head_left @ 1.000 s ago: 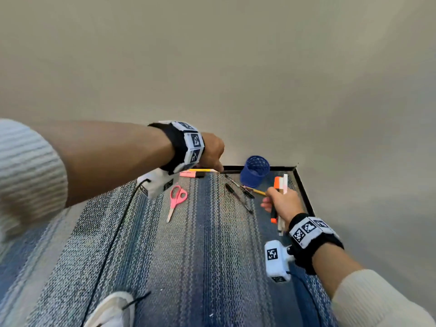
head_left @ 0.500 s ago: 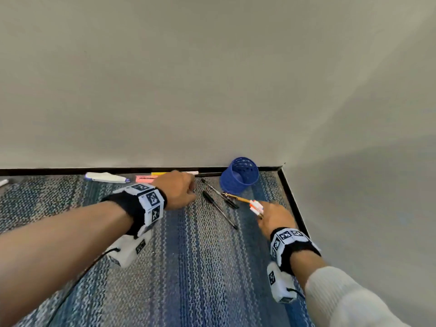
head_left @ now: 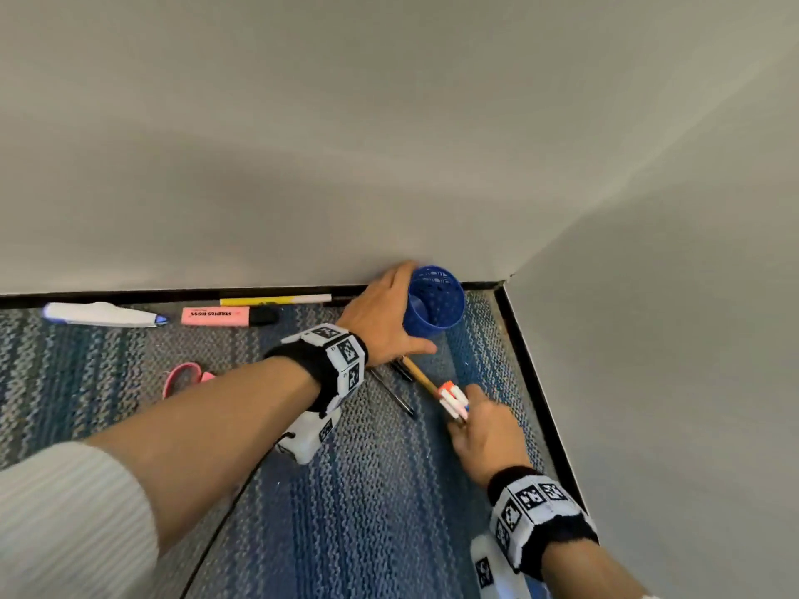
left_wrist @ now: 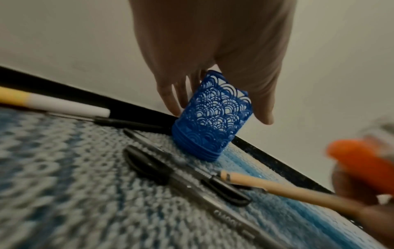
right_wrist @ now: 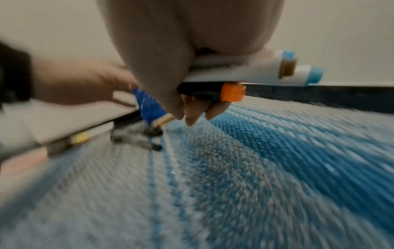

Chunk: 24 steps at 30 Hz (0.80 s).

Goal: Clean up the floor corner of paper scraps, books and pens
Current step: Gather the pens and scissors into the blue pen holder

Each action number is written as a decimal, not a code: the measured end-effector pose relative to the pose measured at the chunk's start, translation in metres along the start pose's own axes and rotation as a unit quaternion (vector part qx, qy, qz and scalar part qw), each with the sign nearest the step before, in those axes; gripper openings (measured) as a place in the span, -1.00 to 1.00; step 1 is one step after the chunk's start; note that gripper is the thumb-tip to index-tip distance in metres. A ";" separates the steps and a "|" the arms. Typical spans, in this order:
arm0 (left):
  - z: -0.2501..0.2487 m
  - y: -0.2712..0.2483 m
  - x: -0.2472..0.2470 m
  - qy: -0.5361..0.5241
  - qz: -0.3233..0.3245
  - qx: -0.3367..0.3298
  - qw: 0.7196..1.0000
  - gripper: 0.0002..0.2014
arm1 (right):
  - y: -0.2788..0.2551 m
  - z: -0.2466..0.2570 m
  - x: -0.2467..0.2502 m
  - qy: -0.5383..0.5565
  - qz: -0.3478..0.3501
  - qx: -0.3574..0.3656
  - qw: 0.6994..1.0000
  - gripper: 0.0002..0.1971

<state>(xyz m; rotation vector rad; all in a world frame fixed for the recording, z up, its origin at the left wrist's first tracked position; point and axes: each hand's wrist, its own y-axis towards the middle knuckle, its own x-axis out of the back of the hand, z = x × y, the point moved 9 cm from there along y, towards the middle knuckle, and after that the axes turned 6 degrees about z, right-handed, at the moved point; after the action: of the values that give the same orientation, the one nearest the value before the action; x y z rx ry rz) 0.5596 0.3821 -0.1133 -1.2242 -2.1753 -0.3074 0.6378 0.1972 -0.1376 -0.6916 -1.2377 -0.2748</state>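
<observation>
Since half a second ago, the left hand (head_left: pixel 380 315) has been reaching across from the carpet to the blue pen cup (head_left: pixel 434 302) in the floor corner. Along the wall at far left, a white marker (head_left: pixel 101 315), a pink highlighter (head_left: pixel 216 316) and a yellow-and-white pen (head_left: pixel 276 300) are lying on the striped carpet (head_left: pixel 367 512). Pink scissors (head_left: pixel 183 376) are showing beside the left forearm. Left-hand fingers (left_wrist: pixel 168 97) are curling round the tilted cup – thumb on the near side. Two black pens (left_wrist: pixel 192 178) are lying just below it. At right, the right hand (head_left: pixel 486 438) is gripping a bundle of markers (right_wrist: pixel 245 75) while its fingertips are pinching a tan pencil (left_wrist: pixel 277 188) on the carpet.
</observation>
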 end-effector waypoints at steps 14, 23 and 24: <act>-0.039 -0.045 -0.009 -0.009 -0.052 -0.123 0.991 -0.02 | -0.038 -0.046 0.069 0.620 -0.105 -0.065 0.775 -0.81; -0.018 -0.147 0.007 0.021 -0.050 -0.035 0.998 -0.08 | -0.056 0.090 0.102 0.215 -0.005 0.153 0.964 -0.76; -0.013 -0.162 0.005 0.032 -0.052 -0.021 0.998 -0.12 | -0.062 0.112 0.088 0.088 0.028 0.176 0.980 -0.76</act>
<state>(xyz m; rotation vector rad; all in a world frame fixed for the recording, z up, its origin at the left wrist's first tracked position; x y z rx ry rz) 0.4275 0.2911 -0.0844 -1.1092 -2.1906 -0.4323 0.5463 0.2333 -0.0179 -0.3864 -1.0605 -0.0635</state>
